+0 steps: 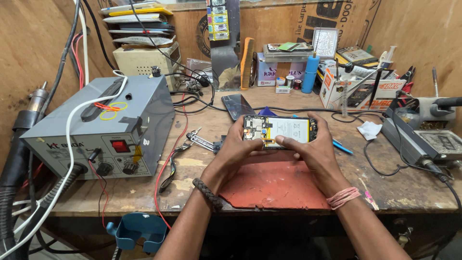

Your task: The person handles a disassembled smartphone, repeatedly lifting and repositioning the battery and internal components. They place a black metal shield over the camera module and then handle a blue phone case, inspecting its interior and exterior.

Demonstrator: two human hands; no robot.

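Observation:
An opened smartphone (281, 128) with its back cover off shows a white battery and circuit boards. Both hands hold it above a red work mat (274, 185). My left hand (235, 147) grips the phone's left end, thumb resting on its lower edge. My right hand (312, 147) grips the right end, its thumb pressing on the lower middle near a yellow flex strip. A braided band is on the left wrist and pink threads on the right.
A grey rework station (103, 130) with cables stands at the left. Beyond the hands lie a dark phone (238, 106), pliers (180, 154) and a blue pen (342, 147). A soldering station (428, 135), boxes and a blue can (310, 72) crowd the right and back.

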